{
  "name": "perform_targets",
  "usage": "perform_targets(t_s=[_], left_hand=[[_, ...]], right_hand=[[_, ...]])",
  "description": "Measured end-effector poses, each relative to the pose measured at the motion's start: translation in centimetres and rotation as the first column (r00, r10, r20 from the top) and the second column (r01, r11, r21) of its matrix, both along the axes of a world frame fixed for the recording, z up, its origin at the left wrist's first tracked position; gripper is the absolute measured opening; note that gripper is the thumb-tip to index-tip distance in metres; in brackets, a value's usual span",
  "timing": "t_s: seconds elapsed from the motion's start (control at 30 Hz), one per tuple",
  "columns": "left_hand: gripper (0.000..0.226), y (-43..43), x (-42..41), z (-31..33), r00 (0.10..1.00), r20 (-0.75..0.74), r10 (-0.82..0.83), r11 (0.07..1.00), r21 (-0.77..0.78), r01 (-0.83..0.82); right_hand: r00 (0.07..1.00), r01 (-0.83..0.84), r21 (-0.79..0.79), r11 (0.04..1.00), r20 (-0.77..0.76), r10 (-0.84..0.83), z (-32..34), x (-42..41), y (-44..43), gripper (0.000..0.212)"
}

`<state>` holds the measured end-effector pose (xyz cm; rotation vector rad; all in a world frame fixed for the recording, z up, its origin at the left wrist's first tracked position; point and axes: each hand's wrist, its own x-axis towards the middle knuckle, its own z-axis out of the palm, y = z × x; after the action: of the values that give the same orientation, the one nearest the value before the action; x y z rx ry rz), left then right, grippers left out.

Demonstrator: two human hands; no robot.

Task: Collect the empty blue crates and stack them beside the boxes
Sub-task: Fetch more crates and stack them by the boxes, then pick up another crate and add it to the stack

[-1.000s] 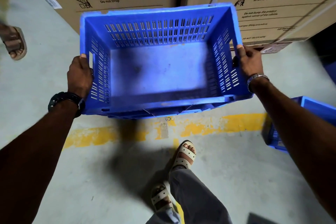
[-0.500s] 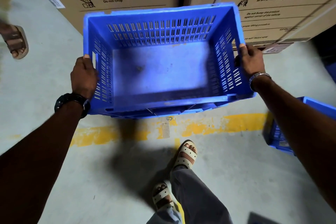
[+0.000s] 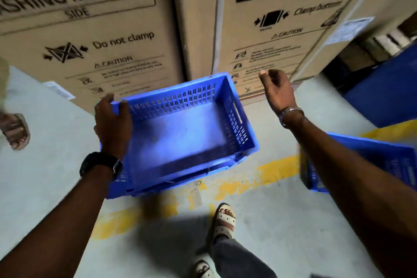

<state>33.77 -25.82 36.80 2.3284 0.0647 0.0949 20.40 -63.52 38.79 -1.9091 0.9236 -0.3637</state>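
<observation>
An empty blue crate (image 3: 187, 133) with slotted walls sits nested on another blue crate, whose edge shows below its front. The stack stands on the floor close to two tall cardboard washing-machine boxes (image 3: 94, 36). My left hand (image 3: 112, 124) grips the crate's left rim. My right hand (image 3: 278, 90) hovers free above and to the right of the crate's right wall, fingers loosely curled and holding nothing. A second blue crate (image 3: 388, 160) lies on the floor at the right, partly hidden by my right forearm.
A worn yellow line (image 3: 277, 171) crosses the grey concrete floor under the crates. Another person's sandalled foot (image 3: 15, 133) stands at the far left. My own sandalled feet (image 3: 223, 221) are below the crate. A large blue object (image 3: 383, 92) stands at the right.
The crate has gone down onto the stack by the boxes. My right hand has let go of its right wall and lifted away. The view has tilted up, showing more of the boxes.
</observation>
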Motion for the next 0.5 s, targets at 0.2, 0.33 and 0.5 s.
perform_targets(t_s=[0.2,0.33,0.5], left_hand=[[0.050,-12.1,-3.7,13.4,0.973,0.054,-0.226,0.970,-0.079,0.230],[0.059,-18.7,-8.8,20.8,0.904,0.047,-0.426,0.890,-0.157,0.427],[0.074,-25.4,-15.4,27.2,0.771,0.069,-0.634,0.749,-0.192,0.634]], right_hand=[[0.989,0.139,-0.094,0.986,0.071,-0.133,14.5,-7.3,-2.9,0.058],[0.959,0.272,-0.157,0.949,0.124,-0.254,22.4,-14.7,-4.2,0.061],[0.904,0.424,-0.209,0.881,0.160,-0.397,30.5,-25.0,-7.2,0.062]])
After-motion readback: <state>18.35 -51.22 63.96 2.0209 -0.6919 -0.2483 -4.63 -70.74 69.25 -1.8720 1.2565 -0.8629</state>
